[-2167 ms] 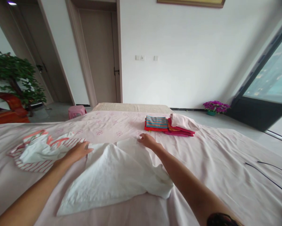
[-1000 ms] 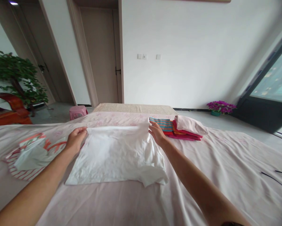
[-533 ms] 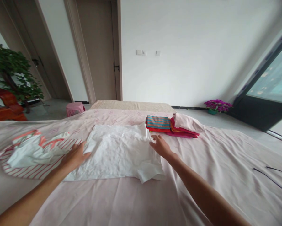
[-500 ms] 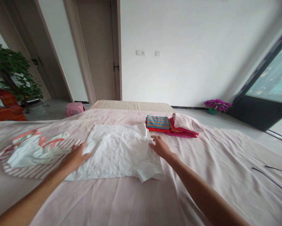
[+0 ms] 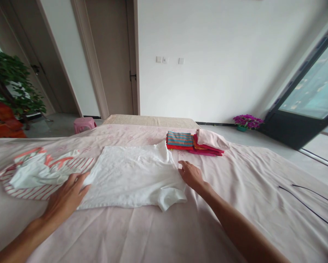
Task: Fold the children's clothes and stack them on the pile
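A white T-shirt [image 5: 133,175] lies spread flat on the pink bedsheet [image 5: 164,233], with a short sleeve turned up at its near right corner. At the shirt's left edge is my left hand [image 5: 66,193], open, with its fingers stretched and thumb apart. My right hand [image 5: 192,175] is just beside the right edge of the shirt, its thumb and index finger apart and nothing between them. Left of the shirt, partly behind my left hand, lies a crumpled white garment with orange trim [image 5: 40,171] on a red-striped cloth [image 5: 35,192].
Beyond my right hand sit folded clothes: a blue-and-orange striped piece [image 5: 179,138], and a pale pink one [image 5: 211,138] over red ones [image 5: 209,150]. Thin black cords [image 5: 307,206] lie at the right. A pink stool [image 5: 84,124] and purple flowers [image 5: 248,121] stand beyond the bed.
My left hand has moved left and nearer along the shirt's edge. My right hand has shifted slightly outward from the shirt. The shirt looks smoother, and the view has shifted a little.
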`<state>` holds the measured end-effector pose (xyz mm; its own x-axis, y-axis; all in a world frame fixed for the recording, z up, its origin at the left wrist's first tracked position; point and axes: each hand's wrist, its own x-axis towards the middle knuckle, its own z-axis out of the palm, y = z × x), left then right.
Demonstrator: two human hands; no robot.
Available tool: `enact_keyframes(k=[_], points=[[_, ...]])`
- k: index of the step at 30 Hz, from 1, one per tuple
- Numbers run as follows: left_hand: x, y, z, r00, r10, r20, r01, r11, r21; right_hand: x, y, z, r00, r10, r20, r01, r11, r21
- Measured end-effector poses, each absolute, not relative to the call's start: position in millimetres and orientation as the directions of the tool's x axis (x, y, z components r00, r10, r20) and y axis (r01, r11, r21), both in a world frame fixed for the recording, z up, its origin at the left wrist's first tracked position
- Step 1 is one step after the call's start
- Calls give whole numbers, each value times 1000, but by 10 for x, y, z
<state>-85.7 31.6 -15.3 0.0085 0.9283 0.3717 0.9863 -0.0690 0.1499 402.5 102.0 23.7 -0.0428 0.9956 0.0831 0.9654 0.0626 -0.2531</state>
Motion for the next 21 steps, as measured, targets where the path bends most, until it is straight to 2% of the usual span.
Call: enact_keyframes(k=[2, 4, 6, 8, 11, 16, 18, 21], points=[[-749, 198, -63, 143, 867, 477, 970, -218, 106, 3985, 904, 349, -100, 981, 164, 945, 145, -293], [-678, 101, -7, 333, 801, 497, 895, -434, 99, 3939, 772, 483, -238, 963, 125, 881, 269, -391], [-668, 24, 0, 513, 744, 429, 789, -605, 107, 3912, 627, 593, -434, 900, 32, 770, 389, -506], [-718, -29, -35, 617, 709, 343, 724, -681, 105, 3910, 480, 638, -610, 792, -24, 671, 501, -547], [-851, -56, -111, 641, 705, 304, 722, -688, 74, 3920, 300, 562, -724, 689, -22, 624, 642, -446], [-939, -13, -132, 568, 763, 308, 784, -615, 80, 3864, 206, 421, -686, 728, 20, 688, 657, -308], [-922, -10, -84, 541, 798, 264, 802, -584, 122, 3857, 200, 504, -667, 745, 9, 699, 629, -340], [-929, -18, 5, 501, 856, 131, 834, -517, 191, 3913, 187, 724, -660, 746, -88, 681, 545, -488]])
